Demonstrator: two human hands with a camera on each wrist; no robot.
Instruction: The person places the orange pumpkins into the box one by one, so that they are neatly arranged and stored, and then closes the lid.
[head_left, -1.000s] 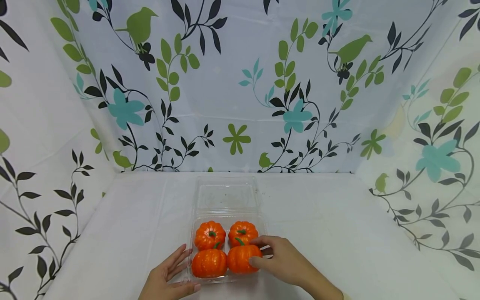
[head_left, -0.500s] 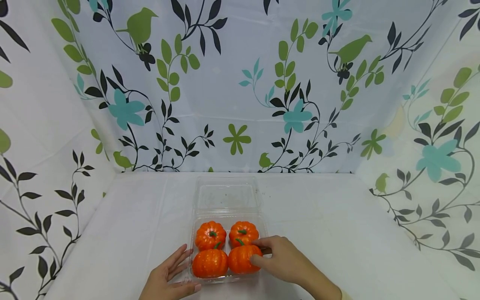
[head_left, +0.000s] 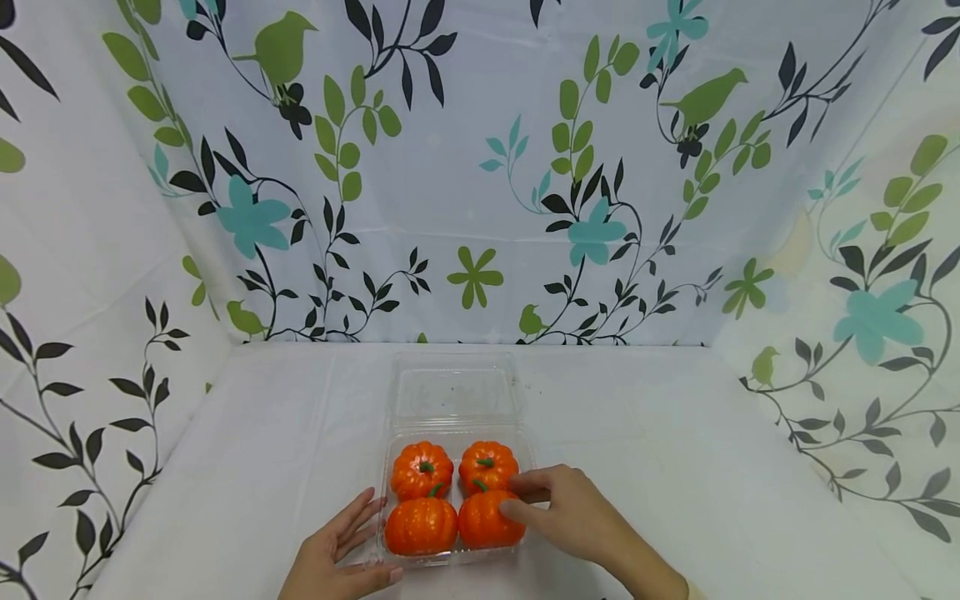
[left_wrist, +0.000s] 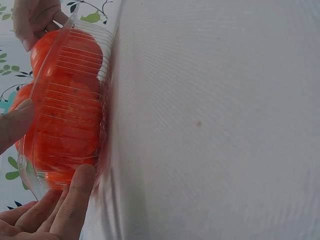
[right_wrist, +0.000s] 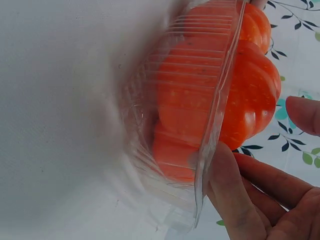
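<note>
A clear plastic clamshell container lies with its lid flipped back. Orange toy pumpkins with green stems fill it in two rows: front-left pumpkin, front-right pumpkin, back-left pumpkin and back-right pumpkin. My left hand rests at the container's front-left corner, fingers fairly straight along its side and thumb at the front. Beside the front-right pumpkin is my right hand. In the right wrist view its thumb stands apart from the pumpkin, while a finger touches the container's rim.
The container stands on a white-covered table. The raised lid lies back behind the pumpkins. A patterned cloth with leaves, birds and flowers hangs at the back and along both sides.
My right hand has eased slightly back to the right, its thumb loosening from the front-right pumpkin. The left hand, container and other pumpkins look unmoved.
</note>
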